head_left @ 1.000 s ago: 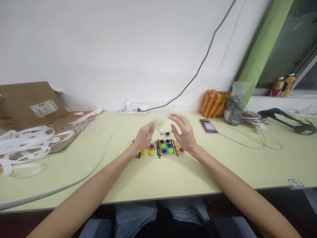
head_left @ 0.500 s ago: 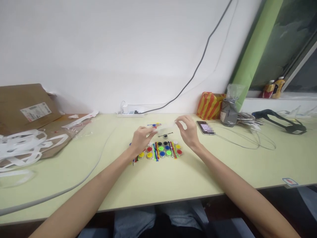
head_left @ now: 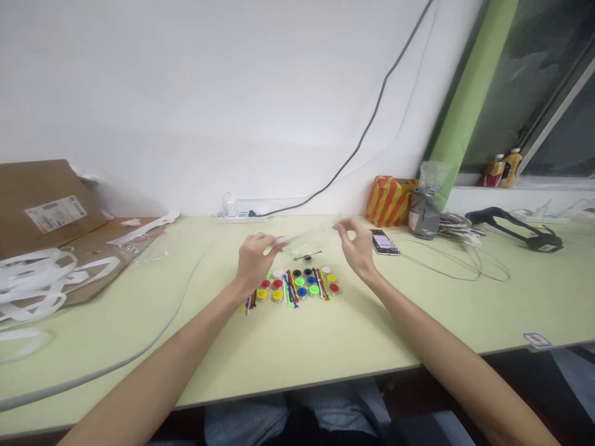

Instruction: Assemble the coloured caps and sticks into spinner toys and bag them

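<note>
Here, a translucent plastic bag (head_left: 304, 233) is hanging above the table (head_left: 353, 334), its contents too blurred to tell; your left hand (head_left: 253, 257) is pinching one end, your right hand (head_left: 356, 244) the other. Coloured discs (head_left: 314, 289) and thin strips (head_left: 290, 291) are lying nearer you. Rightward, a striped bag (head_left: 385, 204) is standing, its contents hidden.

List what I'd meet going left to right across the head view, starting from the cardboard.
Brown cardboard, left hand, clear plastic film, right hand, phone, gray bag, black frame-like object.
</note>
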Demonstrator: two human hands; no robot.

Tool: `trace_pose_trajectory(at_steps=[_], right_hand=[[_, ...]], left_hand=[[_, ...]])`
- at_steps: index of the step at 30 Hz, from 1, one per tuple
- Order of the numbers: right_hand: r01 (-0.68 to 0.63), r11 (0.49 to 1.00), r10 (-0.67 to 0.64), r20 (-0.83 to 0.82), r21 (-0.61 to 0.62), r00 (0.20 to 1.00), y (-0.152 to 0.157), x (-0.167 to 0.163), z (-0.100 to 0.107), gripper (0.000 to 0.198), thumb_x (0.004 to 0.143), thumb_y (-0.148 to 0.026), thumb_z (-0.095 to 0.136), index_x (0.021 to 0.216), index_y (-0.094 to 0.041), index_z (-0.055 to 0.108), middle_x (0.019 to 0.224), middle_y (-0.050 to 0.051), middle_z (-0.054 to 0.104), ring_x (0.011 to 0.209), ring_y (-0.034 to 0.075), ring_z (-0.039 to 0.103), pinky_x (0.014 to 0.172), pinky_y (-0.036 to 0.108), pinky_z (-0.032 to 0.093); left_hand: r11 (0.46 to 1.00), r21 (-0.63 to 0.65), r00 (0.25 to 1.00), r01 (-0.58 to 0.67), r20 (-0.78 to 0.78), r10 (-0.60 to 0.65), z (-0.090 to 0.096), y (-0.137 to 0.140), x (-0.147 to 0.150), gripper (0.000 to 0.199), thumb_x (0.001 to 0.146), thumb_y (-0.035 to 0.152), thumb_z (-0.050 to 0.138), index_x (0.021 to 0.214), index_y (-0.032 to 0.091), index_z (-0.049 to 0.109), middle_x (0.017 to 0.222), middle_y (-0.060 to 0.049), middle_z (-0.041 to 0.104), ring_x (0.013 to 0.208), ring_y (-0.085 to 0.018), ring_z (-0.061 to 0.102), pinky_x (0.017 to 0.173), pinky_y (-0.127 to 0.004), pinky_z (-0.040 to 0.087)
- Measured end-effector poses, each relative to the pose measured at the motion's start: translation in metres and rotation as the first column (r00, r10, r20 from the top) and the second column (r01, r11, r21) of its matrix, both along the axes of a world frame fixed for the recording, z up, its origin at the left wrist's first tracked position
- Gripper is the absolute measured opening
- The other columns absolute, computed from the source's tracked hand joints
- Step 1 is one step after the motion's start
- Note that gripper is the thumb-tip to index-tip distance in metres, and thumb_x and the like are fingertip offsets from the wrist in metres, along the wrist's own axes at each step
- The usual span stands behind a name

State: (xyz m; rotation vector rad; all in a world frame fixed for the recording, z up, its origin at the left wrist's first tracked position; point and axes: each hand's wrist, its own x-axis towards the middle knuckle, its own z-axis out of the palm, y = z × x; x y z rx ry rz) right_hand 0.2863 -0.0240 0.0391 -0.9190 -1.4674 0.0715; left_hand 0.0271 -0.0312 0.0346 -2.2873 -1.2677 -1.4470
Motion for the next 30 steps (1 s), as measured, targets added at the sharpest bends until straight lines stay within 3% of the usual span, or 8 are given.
trace_pose_trajectory(at_steps=[5,9,12,15,20,24,27,30], right_hand=[[0.008,0.972,-0.078,-0.291,-0.235,0.954,0.027,0.028,-0.013,0.012,0.092,-0.032,0.051,0.088,-0.021,0.050,0.078,0.002,0.071,0.056,0.015,0.066,0.054,0.026,0.050],[-0.077,0.866,-0.204,-0.488,-0.495,0.848,0.044,0.044,-0.032,0.008,0.087,-0.021,0.047,0.089,-0.023,0.039,0.077,0.001,0.072,0.046,0.014,0.064,0.044,0.023,0.047],[-0.081,0.787,-0.259,-0.446,-0.611,0.857,0.049,0.047,-0.042,0.014,0.084,-0.016,0.047,0.089,-0.024,0.036,0.080,0.003,0.072,0.052,0.015,0.067,0.052,0.026,0.053],[0.020,0.774,-0.292,-0.328,-0.633,0.899,0.051,0.050,-0.044,0.022,0.078,-0.021,0.058,0.090,-0.023,0.039,0.080,0.005,0.071,0.061,0.018,0.067,0.060,0.030,0.053],[0.204,0.849,-0.291,-0.110,-0.487,0.950,0.040,0.046,-0.027,0.024,0.077,-0.029,0.063,0.094,-0.022,0.048,0.064,-0.004,0.057,0.061,0.020,0.057,0.064,0.031,0.046],[0.029,0.991,-0.013,0.124,-0.128,0.992,0.003,0.006,-0.008,0.008,0.088,-0.022,0.050,0.095,-0.022,0.054,0.060,-0.006,0.052,0.053,0.015,0.051,0.057,0.028,0.044],[-0.227,0.970,0.185,0.330,0.092,0.925,-0.031,-0.032,0.000,0.021,0.091,-0.016,0.047,0.106,-0.022,0.060,0.091,0.005,0.068,0.079,0.017,0.065,0.071,0.031,0.054],[-0.331,0.927,0.220,0.456,0.178,0.862,-0.050,-0.054,0.003,0.041,0.093,-0.011,0.043,0.129,-0.025,0.057,0.125,0.010,0.064,0.118,0.022,0.061,0.098,0.037,0.054]], left_hand=[[0.999,-0.021,0.992,-0.031,0.121,0.034,0.000,0.006,-0.008,0.013,0.095,0.029,0.056,0.092,0.024,0.067,0.090,-0.003,0.077,0.092,-0.023,0.070,0.091,-0.037,0.048],[0.994,-0.091,0.933,0.063,0.358,-0.026,0.003,0.006,-0.008,0.014,0.095,0.027,0.054,0.109,0.023,0.056,0.096,-0.004,0.077,0.101,-0.022,0.072,0.090,-0.035,0.052],[0.982,-0.129,0.880,0.134,0.470,-0.058,0.003,0.006,-0.006,0.015,0.093,0.027,0.057,0.105,0.022,0.050,0.097,-0.005,0.075,0.101,-0.022,0.073,0.087,-0.034,0.054],[0.974,-0.161,0.865,0.161,0.499,-0.060,0.001,0.006,-0.005,0.021,0.090,0.031,0.063,0.104,0.022,0.049,0.096,-0.006,0.074,0.103,-0.023,0.073,0.084,-0.033,0.056],[0.980,-0.159,0.891,0.123,0.453,-0.038,0.001,0.002,-0.002,0.025,0.087,0.035,0.069,0.102,0.023,0.054,0.092,-0.004,0.076,0.098,-0.023,0.074,0.087,-0.035,0.054],[0.986,-0.149,0.915,0.076,0.404,-0.009,0.004,-0.003,0.002,0.022,0.084,0.032,0.072,0.097,0.022,0.058,0.086,-0.001,0.075,0.092,-0.021,0.073,0.085,-0.034,0.051],[0.991,-0.119,0.934,0.067,0.356,-0.020,0.003,-0.006,0.005,0.020,0.084,0.029,0.072,0.097,0.022,0.059,0.089,-0.001,0.074,0.094,-0.021,0.072,0.086,-0.034,0.050],[0.996,-0.078,0.958,0.050,0.284,-0.026,0.001,-0.007,0.008,0.021,0.084,0.027,0.072,0.100,0.022,0.060,0.090,-0.002,0.073,0.097,-0.022,0.070,0.091,-0.037,0.049]])
